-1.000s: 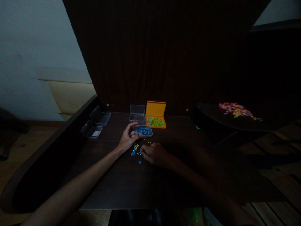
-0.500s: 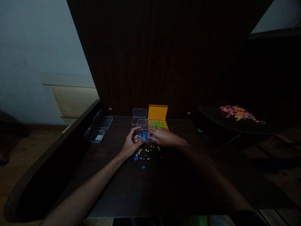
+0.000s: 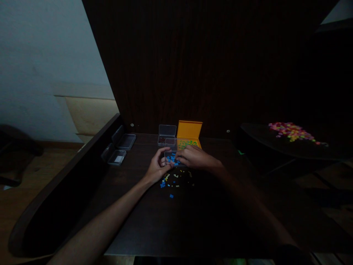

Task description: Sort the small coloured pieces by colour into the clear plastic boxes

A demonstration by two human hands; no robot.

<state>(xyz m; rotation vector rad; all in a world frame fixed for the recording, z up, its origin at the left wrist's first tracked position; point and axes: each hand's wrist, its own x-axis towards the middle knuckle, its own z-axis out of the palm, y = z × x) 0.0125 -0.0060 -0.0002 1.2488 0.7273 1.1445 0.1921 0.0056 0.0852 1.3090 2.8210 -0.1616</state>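
Note:
My left hand (image 3: 156, 170) curls against the left side of a small clear box (image 3: 171, 158) that holds blue pieces. My right hand (image 3: 193, 157) hovers over the same box with its fingertips pinched together above the blue pieces; what they hold is too small to see. Just behind stands an open orange box (image 3: 189, 133) with green pieces inside. Loose blue and yellow pieces (image 3: 172, 181) lie scattered on the dark table (image 3: 154, 221) in front of my hands.
A second clear box (image 3: 166, 134) sits left of the orange one. Two more clear boxes (image 3: 119, 148) lie open at the table's left edge. A heap of pink and yellow pieces (image 3: 292, 131) rests on a dark surface at the right. The scene is dim.
My right hand rose from the loose pieces on the table to the clear box of blue pieces. My left hand stayed against the box. The camera view shifted slightly.

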